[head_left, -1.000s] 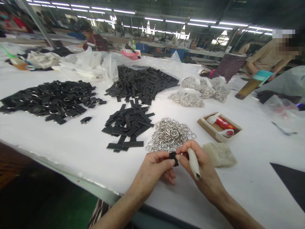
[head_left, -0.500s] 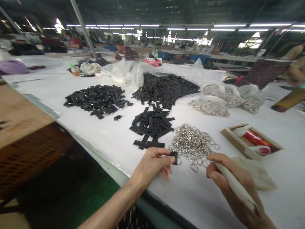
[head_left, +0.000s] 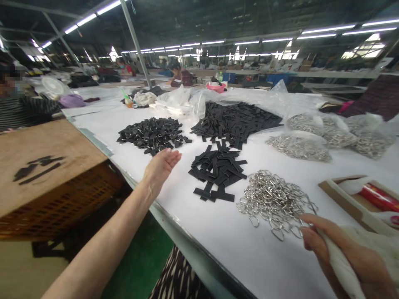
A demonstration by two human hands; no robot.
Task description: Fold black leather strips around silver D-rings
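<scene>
My left hand (head_left: 162, 166) is over the table at the near edge of a pile of black strap loops with metal rings (head_left: 152, 133). Its fingers are stretched out, and no piece shows in it. My right hand (head_left: 339, 245) is closed around a white rod-like tool (head_left: 338, 259), whose tip I cannot make out. The fingertips are beside a heap of silver D-shaped rings (head_left: 274, 197), at its lower right. Between the hands lies a small pile of flat black strap pieces (head_left: 218, 166), with a few laid crosswise at its front.
Behind is a larger heap of black strips (head_left: 237, 120). Clear bags of rings (head_left: 299, 145) stand at right, above a cardboard box (head_left: 339, 199) holding red and white tubes. A wooden board (head_left: 77, 145) on an orange crate adjoins the left table edge. A person (head_left: 18, 104) is at far left.
My left hand has moved left from the rings to the loop pile, and the black loop with a ring is no longer in it. The view has swung left; my right hand keeps the white tool.
</scene>
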